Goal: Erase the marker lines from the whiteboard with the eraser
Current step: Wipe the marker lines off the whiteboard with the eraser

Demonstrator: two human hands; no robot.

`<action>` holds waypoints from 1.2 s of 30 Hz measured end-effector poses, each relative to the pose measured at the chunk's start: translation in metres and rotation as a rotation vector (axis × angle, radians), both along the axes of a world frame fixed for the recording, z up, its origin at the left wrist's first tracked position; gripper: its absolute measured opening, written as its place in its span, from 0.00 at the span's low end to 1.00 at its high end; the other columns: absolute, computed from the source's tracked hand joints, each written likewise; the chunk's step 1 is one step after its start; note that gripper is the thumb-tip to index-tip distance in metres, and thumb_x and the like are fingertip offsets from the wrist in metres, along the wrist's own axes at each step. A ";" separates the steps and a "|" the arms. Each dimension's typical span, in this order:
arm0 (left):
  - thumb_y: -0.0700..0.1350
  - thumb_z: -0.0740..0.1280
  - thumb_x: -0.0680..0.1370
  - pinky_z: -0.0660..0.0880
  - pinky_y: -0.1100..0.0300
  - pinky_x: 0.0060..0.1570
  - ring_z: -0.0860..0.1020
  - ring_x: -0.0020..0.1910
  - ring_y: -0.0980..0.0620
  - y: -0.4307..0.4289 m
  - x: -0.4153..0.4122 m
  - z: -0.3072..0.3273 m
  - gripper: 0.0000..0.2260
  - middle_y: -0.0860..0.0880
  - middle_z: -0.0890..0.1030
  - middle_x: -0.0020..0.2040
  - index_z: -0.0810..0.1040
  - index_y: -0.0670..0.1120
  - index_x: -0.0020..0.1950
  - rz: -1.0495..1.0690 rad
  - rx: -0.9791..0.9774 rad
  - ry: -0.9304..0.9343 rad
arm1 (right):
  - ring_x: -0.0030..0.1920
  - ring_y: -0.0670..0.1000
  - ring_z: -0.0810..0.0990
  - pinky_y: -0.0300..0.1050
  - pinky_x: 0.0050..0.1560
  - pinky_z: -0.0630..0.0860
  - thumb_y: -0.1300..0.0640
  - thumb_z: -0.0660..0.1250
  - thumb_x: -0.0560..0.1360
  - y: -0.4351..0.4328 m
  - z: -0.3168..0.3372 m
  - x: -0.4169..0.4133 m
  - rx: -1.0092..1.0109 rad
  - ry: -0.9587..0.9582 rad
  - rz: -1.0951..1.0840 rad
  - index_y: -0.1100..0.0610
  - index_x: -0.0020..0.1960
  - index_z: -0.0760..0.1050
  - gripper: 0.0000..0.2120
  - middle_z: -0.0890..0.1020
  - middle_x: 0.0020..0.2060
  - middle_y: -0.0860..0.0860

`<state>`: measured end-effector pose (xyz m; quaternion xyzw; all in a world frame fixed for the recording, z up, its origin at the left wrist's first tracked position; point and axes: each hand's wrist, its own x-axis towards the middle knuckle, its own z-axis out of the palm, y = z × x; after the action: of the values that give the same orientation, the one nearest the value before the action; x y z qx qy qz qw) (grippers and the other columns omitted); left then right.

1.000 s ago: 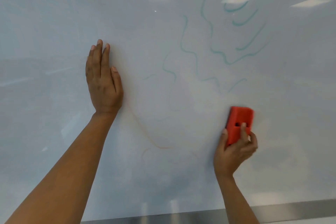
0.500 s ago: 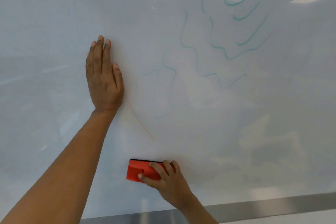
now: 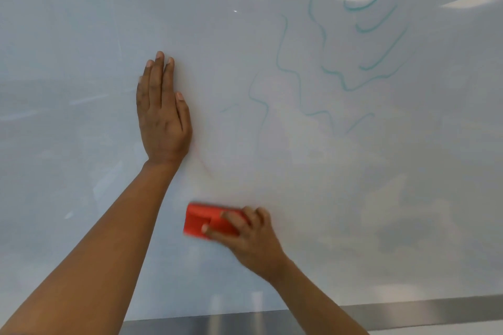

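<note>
Board: glossy whiteboard (image 3: 81,35), teal marker lines (image 3: 340,81) upper right.
Left hand (image 3: 163,114): fingers straight, together, flat on board.
Right hand (image 3: 250,239): fingers gripping red rectangular eraser (image 3: 201,219), lower centre.

Left hand (image 3: 163,114) flat, fingers straight, arm outstretched; right hand (image 3: 246,238) lower, blurred, fingers apparently curled in a grip.

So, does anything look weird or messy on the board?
Nothing is broken or spilled. The whiteboard just looks half-cleaned: green squiggles cover the upper right, a faint red streak sits beside the left hand, and the right hand holds the red eraser below it.
</note>
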<state>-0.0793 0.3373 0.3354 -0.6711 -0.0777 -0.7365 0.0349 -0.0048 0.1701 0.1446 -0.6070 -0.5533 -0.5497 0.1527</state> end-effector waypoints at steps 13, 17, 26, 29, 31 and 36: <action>0.37 0.53 0.81 0.56 0.52 0.74 0.59 0.74 0.47 0.000 -0.001 -0.001 0.20 0.41 0.63 0.74 0.62 0.39 0.74 0.003 0.006 0.004 | 0.51 0.55 0.70 0.52 0.54 0.66 0.54 0.63 0.69 -0.094 -0.113 0.050 0.008 0.118 -0.265 0.38 0.61 0.69 0.22 0.70 0.55 0.52; 0.37 0.53 0.81 0.56 0.52 0.74 0.59 0.74 0.46 0.000 -0.001 -0.001 0.20 0.41 0.64 0.74 0.62 0.39 0.74 0.005 0.013 0.000 | 0.53 0.60 0.71 0.55 0.52 0.67 0.49 0.56 0.80 -0.111 -0.083 0.058 0.395 0.420 -0.331 0.48 0.62 0.69 0.12 0.69 0.56 0.59; 0.38 0.53 0.82 0.57 0.50 0.74 0.59 0.74 0.46 0.000 0.000 -0.001 0.20 0.41 0.64 0.74 0.62 0.38 0.74 0.004 0.017 -0.002 | 0.59 0.61 0.68 0.55 0.59 0.64 0.52 0.65 0.76 -0.062 0.014 0.045 0.806 0.555 -0.203 0.52 0.67 0.65 0.21 0.67 0.60 0.61; 0.38 0.53 0.81 0.58 0.49 0.74 0.59 0.74 0.46 0.000 0.000 -0.001 0.20 0.41 0.65 0.74 0.62 0.38 0.74 0.000 0.021 -0.003 | 0.54 0.59 0.70 0.54 0.55 0.66 0.53 0.66 0.74 -0.041 -0.013 0.028 0.406 0.313 -0.131 0.45 0.66 0.68 0.22 0.69 0.57 0.57; 0.38 0.53 0.81 0.57 0.50 0.74 0.59 0.74 0.47 0.000 0.000 -0.001 0.20 0.41 0.64 0.74 0.62 0.38 0.74 -0.001 0.019 0.000 | 0.51 0.56 0.70 0.54 0.53 0.66 0.54 0.71 0.69 -0.036 -0.040 0.023 0.087 0.110 -0.133 0.39 0.66 0.67 0.28 0.69 0.56 0.54; 0.37 0.53 0.81 0.57 0.50 0.74 0.59 0.74 0.46 0.000 -0.001 -0.001 0.20 0.41 0.65 0.74 0.63 0.38 0.73 0.004 0.010 0.015 | 0.50 0.54 0.70 0.52 0.55 0.66 0.54 0.68 0.70 -0.051 -0.073 0.035 -0.459 -0.213 -0.171 0.39 0.71 0.60 0.33 0.69 0.60 0.50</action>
<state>-0.0805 0.3369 0.3344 -0.6761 -0.0753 -0.7318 0.0404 0.0305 0.1186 0.0720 -0.6090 -0.6233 -0.4812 -0.0949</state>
